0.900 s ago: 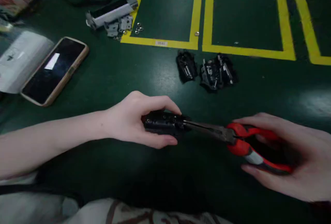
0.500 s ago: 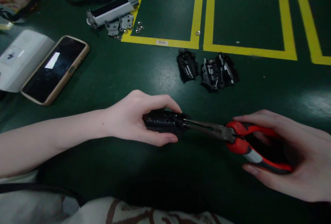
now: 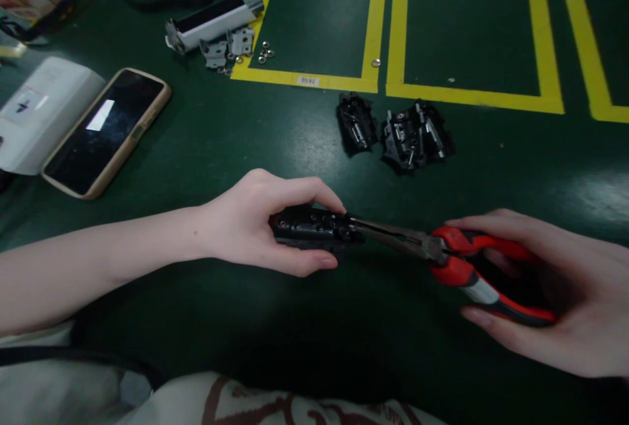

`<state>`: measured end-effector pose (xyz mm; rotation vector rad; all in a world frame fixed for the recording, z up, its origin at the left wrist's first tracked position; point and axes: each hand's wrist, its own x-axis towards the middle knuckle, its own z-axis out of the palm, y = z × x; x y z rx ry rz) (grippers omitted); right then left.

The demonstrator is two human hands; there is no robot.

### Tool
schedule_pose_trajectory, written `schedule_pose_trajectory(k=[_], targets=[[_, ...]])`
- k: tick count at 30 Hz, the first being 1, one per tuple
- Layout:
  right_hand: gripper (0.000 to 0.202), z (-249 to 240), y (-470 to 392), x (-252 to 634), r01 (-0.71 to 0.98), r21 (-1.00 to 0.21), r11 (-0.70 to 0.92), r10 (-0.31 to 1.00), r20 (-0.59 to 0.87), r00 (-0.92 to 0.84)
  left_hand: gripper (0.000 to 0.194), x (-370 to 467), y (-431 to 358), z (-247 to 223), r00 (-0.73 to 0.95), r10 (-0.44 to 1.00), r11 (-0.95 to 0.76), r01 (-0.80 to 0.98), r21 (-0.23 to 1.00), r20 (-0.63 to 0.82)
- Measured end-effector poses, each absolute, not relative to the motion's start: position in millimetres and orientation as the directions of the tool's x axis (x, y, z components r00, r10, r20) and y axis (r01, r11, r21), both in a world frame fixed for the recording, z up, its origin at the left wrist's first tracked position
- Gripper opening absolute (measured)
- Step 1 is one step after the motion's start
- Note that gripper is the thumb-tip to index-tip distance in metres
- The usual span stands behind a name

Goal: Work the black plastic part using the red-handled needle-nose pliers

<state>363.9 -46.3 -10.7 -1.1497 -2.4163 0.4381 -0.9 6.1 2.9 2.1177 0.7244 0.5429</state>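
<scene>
Dark green matte work surface [image 3: 196, 150] is filling the view, slightly glossy where light is pooling, crossed at 12 o'clock by flat yellow tape lines [image 3: 378, 19] forming rectangles.

White rectangular box with a small dark mark [image 3: 34, 110] is lying at 10 o'clock; a black-screened smartphone in a tan case [image 3: 105, 131] is resting just beside it, one edge overlapping the box, screen reflecting a pale patch.

Left hand [image 3: 246, 222] is reaching in from 9 o'clock, fingers curling shut around a black moulded oblong part with small metal screws [image 3: 314, 228], thumb on top, fingertips underneath. The part is sitting at frame centre, held just above the surface.

Right hand [image 3: 555, 294] is coming in from 4 o'clock, wrapping closed around the red, black and white handles of long-nose pliers [image 3: 466, 268]. The thin dark metal nose is pointing toward 9 o'clock and touching the right end of the black part.

Silver-and-black cylindrical tool [image 3: 213, 19] is lying at 11 o'clock, with grey stamped metal brackets [image 3: 228, 48] touching it and small shiny washers [image 3: 265, 52] scattered just beside.

Three black parts with bright metal inserts [image 3: 393, 130] are clustering at 1 o'clock, well apart from the hands.

One lone metal ring [image 3: 376, 62] is sitting on the yellow tape.
</scene>
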Motion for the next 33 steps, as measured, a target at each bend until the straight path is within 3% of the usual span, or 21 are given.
schedule_pose_trajectory(k=[14, 24, 33], targets=[[0.053, -11.0, -47.8, 363.4, 0.655, -0.461, 0.599, 0.794, 0.237, -0.559, 0.034, -1.0, 5.8, -2.2, 0.724, 0.666, -0.514, 0.274, 0.813, 0.177], [0.05, -12.5, -47.7, 363.1, 0.644, -0.447, 0.62, 0.78, 0.264, -0.567, 0.036, -0.7, 5.2, 2.2, 0.73, 0.679, -0.463, 0.336, 0.82, 0.084], [0.048, -11.3, -49.9, 361.0, 0.671, -0.369, 0.643, 0.765, 0.277, -0.581, 0.054, -3.0, 9.4, -1.6, 0.76, 0.642, -0.484, 0.303, 0.821, 0.098]])
